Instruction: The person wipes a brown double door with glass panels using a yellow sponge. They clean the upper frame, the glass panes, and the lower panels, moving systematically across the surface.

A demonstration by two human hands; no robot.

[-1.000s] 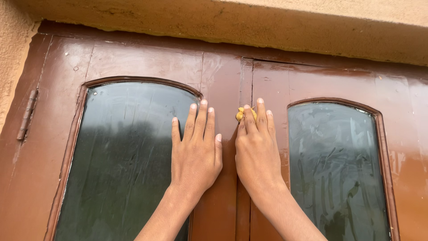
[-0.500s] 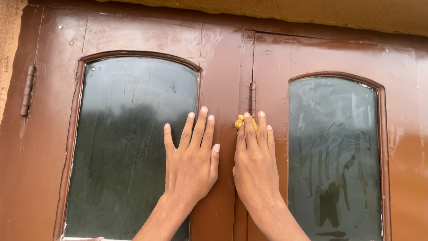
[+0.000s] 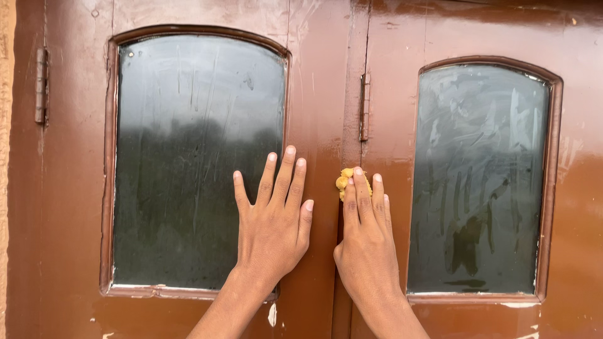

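Observation:
My left hand (image 3: pixel 273 220) lies flat with fingers spread, partly on the left glass pane (image 3: pixel 188 157) and partly on the brown painted wood frame (image 3: pixel 320 94). My right hand (image 3: pixel 367 238) presses a small yellow sponge (image 3: pixel 343 182) against the wood just right of the centre seam between the two shutters. Most of the sponge is hidden under my fingers. The right glass pane (image 3: pixel 477 182) shows wet smear marks.
A hinge (image 3: pixel 41 85) sits on the far left edge and another hinge (image 3: pixel 364 107) on the centre seam above my right hand. Paint is chipped along the lower frame. A strip of tan plaster wall (image 3: pixel 5 188) borders the left.
My right hand with the sponge has slid down the centre frame, and the left hand moved down too. The view has dropped, so the plaster lintel above is out of sight.

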